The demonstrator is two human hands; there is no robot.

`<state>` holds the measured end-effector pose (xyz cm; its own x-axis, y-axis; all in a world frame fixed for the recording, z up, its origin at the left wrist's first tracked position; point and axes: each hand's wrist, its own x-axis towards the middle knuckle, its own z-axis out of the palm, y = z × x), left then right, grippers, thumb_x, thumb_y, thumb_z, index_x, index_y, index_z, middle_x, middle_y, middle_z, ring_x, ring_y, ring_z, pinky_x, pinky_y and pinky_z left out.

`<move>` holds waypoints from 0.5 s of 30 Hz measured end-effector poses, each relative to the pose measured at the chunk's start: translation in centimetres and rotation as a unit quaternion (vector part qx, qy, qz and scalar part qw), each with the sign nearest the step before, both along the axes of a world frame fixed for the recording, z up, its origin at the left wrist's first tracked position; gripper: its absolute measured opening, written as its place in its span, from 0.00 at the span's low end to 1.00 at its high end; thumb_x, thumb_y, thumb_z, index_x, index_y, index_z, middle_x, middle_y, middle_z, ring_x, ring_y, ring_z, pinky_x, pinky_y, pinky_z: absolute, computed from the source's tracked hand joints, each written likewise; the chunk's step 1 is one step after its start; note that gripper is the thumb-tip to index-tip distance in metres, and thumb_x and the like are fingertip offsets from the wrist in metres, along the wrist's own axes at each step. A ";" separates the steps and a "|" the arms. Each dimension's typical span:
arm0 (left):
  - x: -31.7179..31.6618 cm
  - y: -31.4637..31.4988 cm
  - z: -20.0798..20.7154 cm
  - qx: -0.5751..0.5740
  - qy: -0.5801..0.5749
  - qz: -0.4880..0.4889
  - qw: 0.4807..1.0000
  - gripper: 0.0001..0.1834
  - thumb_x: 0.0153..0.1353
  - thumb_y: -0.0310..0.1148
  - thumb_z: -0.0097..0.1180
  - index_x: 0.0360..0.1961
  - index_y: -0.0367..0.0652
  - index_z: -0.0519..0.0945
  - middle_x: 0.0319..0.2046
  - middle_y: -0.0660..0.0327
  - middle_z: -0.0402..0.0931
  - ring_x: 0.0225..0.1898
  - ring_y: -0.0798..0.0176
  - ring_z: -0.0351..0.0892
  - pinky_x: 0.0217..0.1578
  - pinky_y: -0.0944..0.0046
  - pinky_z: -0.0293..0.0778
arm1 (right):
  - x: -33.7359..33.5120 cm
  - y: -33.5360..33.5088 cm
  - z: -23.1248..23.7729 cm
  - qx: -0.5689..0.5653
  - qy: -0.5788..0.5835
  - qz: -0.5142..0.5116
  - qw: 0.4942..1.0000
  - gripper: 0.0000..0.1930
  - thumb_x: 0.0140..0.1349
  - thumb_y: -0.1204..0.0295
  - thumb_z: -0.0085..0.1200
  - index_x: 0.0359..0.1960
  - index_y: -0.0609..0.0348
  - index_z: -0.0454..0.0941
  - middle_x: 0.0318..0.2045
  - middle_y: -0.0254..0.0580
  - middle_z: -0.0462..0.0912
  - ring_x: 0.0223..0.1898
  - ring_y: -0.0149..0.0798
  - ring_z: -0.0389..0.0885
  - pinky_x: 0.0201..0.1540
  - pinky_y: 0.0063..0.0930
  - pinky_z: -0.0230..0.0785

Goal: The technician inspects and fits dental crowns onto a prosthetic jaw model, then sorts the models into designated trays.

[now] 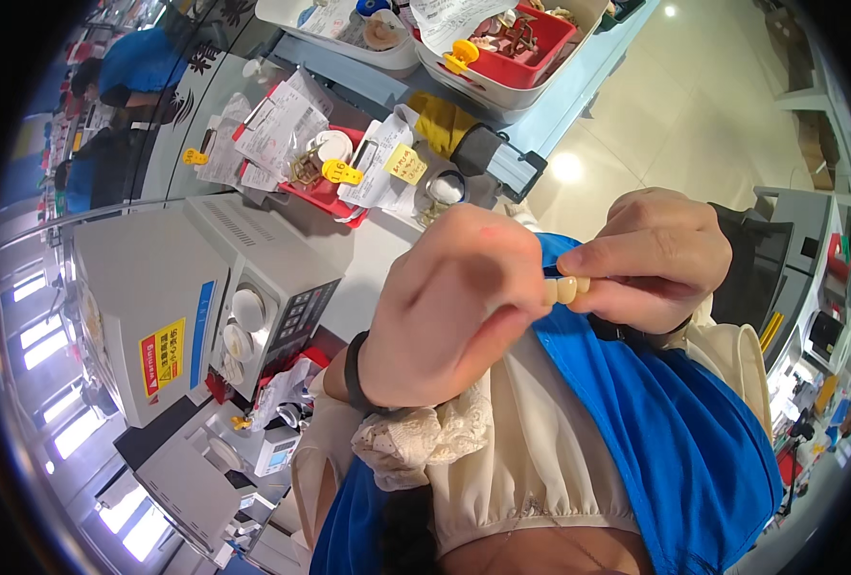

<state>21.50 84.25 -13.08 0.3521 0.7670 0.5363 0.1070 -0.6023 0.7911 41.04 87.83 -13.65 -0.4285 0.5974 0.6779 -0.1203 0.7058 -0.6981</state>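
Observation:
Close in front of my chest, a short row of tooth-coloured dental crowns (566, 289) sits between my two hands. My right hand (660, 254) pinches one end between thumb and forefinger, its other fingers curled in. My left hand (445, 297) is closed at the other end, back of the hand toward the view; its fingertips are mostly hidden, and part of the crowns disappears behind them. A dark band circles the left wrist, with a lace cuff (425, 446) below it.
A bench to the left holds a red tray (325, 196) with papers, plaster pieces and yellow tags. A grey furnace-like machine (148, 307) with a warning label stands at left. White bins (512, 96) sit on a light-blue cart, and a tiled floor (675, 125) lies beyond.

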 end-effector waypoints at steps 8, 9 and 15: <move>-0.5 0.5 0.1 -0.348 -0.181 -0.102 0.914 0.08 0.53 0.19 0.52 0.35 0.36 0.70 0.33 0.62 0.69 0.33 0.74 0.70 0.35 0.74 0.69 | -0.3 0.1 0.6 0.024 -0.066 -0.022 0.997 0.11 0.46 0.78 0.65 0.33 0.67 0.83 0.17 0.43 0.79 0.16 0.33 0.77 0.16 0.21 0.64; -0.5 0.6 0.0 -0.367 -0.179 -0.106 0.907 0.07 0.54 0.20 0.52 0.35 0.36 0.70 0.33 0.62 0.69 0.33 0.75 0.70 0.35 0.75 0.69 | -0.3 0.1 0.7 0.033 -0.082 -0.029 0.996 0.11 0.46 0.78 0.65 0.33 0.67 0.83 0.17 0.43 0.79 0.16 0.34 0.77 0.16 0.21 0.65; -0.7 1.2 -1.1 -0.405 -0.216 -0.120 0.881 0.04 0.58 0.23 0.53 0.33 0.37 0.71 0.30 0.65 0.71 0.29 0.77 0.70 0.30 0.76 0.68 | -0.9 0.0 0.5 0.063 -0.096 -0.067 0.991 0.11 0.46 0.78 0.66 0.32 0.67 0.82 0.16 0.44 0.78 0.15 0.35 0.78 0.16 0.22 0.65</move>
